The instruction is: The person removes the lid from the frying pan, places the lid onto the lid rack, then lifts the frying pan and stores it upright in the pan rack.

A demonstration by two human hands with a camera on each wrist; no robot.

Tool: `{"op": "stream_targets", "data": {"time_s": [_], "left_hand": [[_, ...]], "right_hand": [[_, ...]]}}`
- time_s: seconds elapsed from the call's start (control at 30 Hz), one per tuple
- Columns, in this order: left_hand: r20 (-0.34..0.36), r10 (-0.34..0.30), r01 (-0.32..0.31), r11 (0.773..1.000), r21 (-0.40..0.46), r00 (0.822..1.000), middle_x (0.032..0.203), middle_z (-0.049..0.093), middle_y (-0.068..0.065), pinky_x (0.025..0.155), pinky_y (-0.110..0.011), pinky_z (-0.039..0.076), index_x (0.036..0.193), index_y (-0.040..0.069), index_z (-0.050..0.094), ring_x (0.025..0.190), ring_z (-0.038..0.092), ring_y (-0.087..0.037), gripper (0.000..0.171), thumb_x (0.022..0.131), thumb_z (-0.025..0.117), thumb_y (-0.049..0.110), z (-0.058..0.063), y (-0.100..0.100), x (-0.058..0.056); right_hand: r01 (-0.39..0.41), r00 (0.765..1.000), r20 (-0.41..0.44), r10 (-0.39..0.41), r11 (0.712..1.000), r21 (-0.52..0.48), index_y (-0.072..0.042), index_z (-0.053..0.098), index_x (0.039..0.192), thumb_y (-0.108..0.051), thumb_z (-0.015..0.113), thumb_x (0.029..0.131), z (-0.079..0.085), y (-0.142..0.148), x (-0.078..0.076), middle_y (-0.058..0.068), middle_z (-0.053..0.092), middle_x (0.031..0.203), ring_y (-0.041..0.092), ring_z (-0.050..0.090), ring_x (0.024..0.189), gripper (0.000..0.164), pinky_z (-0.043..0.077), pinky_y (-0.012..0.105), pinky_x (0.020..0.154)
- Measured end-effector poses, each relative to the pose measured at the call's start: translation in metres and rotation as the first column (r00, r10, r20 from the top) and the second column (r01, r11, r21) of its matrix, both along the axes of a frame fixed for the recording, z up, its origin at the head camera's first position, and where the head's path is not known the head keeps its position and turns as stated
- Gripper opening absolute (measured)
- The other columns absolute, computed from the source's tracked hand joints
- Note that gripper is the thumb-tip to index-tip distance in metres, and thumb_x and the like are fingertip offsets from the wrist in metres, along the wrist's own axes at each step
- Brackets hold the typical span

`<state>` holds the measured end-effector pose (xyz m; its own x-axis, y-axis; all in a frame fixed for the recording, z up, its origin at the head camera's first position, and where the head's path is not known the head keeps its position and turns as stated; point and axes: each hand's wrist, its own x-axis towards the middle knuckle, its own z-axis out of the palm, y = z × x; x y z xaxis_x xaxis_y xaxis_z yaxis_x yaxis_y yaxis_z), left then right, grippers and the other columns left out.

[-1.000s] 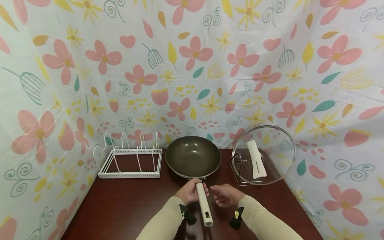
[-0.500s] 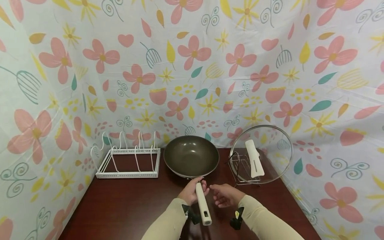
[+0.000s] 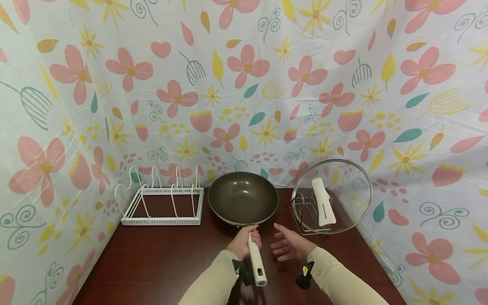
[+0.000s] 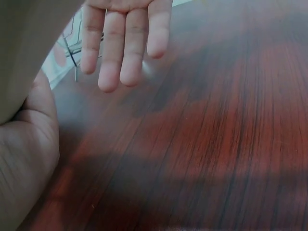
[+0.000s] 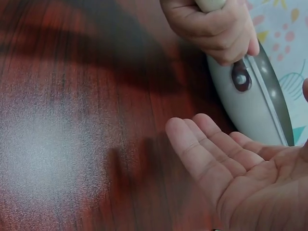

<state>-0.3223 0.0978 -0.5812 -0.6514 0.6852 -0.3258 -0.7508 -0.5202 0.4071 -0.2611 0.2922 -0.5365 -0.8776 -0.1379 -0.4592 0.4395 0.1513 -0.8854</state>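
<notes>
A dark-coated wok (image 3: 244, 197) with a pale outside sits in the middle of the table. My left hand (image 3: 242, 242) grips its cream handle (image 3: 257, 262) close to the pan, fingers wrapped around it; the right wrist view shows this left hand (image 5: 216, 29) near the rivet plate. Just right of the handle, my right hand (image 3: 290, 243) hovers with fingers extended and holds nothing. Its palm faces the handle, apart from it. The same right hand (image 5: 260, 178) shows open-palmed in the right wrist view, and its fingers (image 4: 110, 62) enter the left wrist view at the top.
A white rack (image 3: 164, 221) with upright loops stands left of the wok. To the right, a glass lid (image 3: 348, 203) with a white handle (image 3: 324, 202) leans in a wire stand (image 3: 305, 228). A floral curtain (image 3: 244, 106) hangs behind the dark red table (image 3: 160, 258).
My left fingers have closed more tightly around the wok handle. The fingers of my right hand have spread and straightened. The wok, rack and lid have stayed in place.
</notes>
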Motion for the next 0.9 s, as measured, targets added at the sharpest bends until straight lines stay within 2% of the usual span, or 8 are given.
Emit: {"op": "stream_targets", "data": {"time_s": [0.17,0.27,0.5,0.67,0.9], "left_hand": [[-0.008,0.001,-0.001,1.000,-0.024,1.000,0.052,0.034,0.014,0.047,-0.012,0.033,0.069,0.017,0.037,0.037,0.037,0.002,0.036,0.105,0.038,0.019,0.003,0.000,0.002],[0.001,0.017,-0.017,0.999,-0.031,1.000,0.052,0.034,0.014,0.046,-0.011,0.032,0.069,0.018,0.037,0.038,0.035,0.002,0.037,0.106,0.037,0.020,0.002,0.001,0.002],[-0.030,0.075,-0.077,0.995,-0.061,0.997,0.053,0.031,0.015,0.044,-0.010,0.028,0.070,0.019,0.036,0.038,0.032,0.005,0.035,0.105,0.037,0.022,-0.003,0.005,0.003],[-0.032,0.112,-0.114,0.991,-0.072,0.993,0.053,0.032,0.016,0.044,-0.011,0.027,0.071,0.019,0.036,0.038,0.032,0.006,0.034,0.105,0.037,0.022,0.000,0.009,0.006],[-0.043,0.119,-0.122,0.989,-0.087,0.992,0.053,0.031,0.016,0.044,-0.010,0.026,0.072,0.019,0.036,0.037,0.032,0.006,0.033,0.105,0.034,0.022,0.005,0.011,0.007]], "right_hand": [[-0.018,1.000,0.004,0.018,1.000,0.011,0.016,0.029,0.146,-0.067,0.044,0.097,-0.002,0.002,0.002,0.039,0.055,0.130,0.051,0.058,0.118,0.097,0.053,0.059,0.089],[-0.020,1.000,0.002,0.020,1.000,0.010,0.015,0.029,0.147,-0.069,0.044,0.097,-0.003,0.002,0.003,0.039,0.056,0.130,0.051,0.059,0.118,0.099,0.053,0.059,0.089],[-0.002,1.000,-0.008,0.002,1.000,0.009,0.015,0.030,0.146,-0.070,0.046,0.095,-0.002,0.004,0.003,0.039,0.055,0.130,0.054,0.057,0.119,0.100,0.054,0.058,0.086],[-0.003,1.000,-0.004,0.004,1.000,0.019,0.015,0.030,0.146,-0.070,0.046,0.095,0.001,0.007,0.003,0.038,0.056,0.129,0.052,0.058,0.118,0.100,0.055,0.057,0.085],[-0.001,1.000,-0.008,0.001,1.000,0.026,0.015,0.030,0.147,-0.070,0.045,0.096,0.003,0.010,0.004,0.038,0.055,0.130,0.050,0.059,0.117,0.099,0.055,0.056,0.084]]}}
